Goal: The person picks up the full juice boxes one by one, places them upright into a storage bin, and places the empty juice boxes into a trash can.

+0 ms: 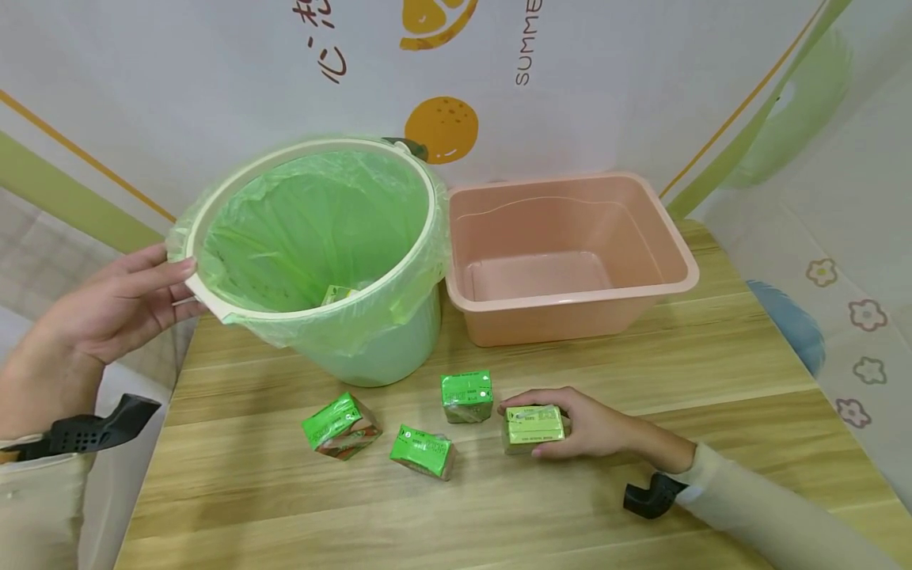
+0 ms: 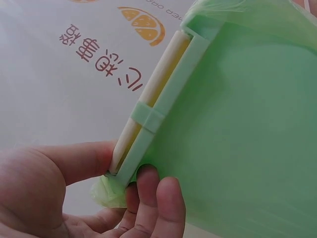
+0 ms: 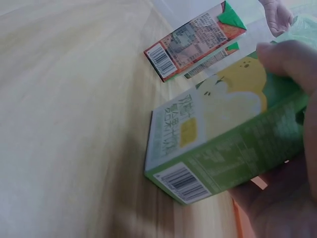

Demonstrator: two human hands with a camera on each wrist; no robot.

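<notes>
At the left, my left hand (image 1: 128, 309) grips the rim of a light green bin (image 1: 388, 356), thumb on top and fingers curled beneath. A thin green bag (image 1: 321, 210) lines the bin, and a yellow-green carton (image 1: 336, 294) shows partly inside it. My right hand (image 1: 594, 426) holds a yellow-green juice box (image 1: 534, 425) by its sides, upright at the tabletop. Fruit pictures and a barcode show on this juice box (image 3: 233, 114) in the right wrist view. Nearby stand green-topped juice boxes: one (image 1: 466, 394) close to my right fingertips, another (image 1: 423, 451) and a third (image 1: 342, 426) further left.
A pink plastic basin (image 1: 549, 317) stands right of the bin, near the back of the wooden table (image 1: 299, 514). Behind them hangs a white sheet (image 1: 606, 87) printed with oranges and writing. The table's left edge lies just below my left forearm.
</notes>
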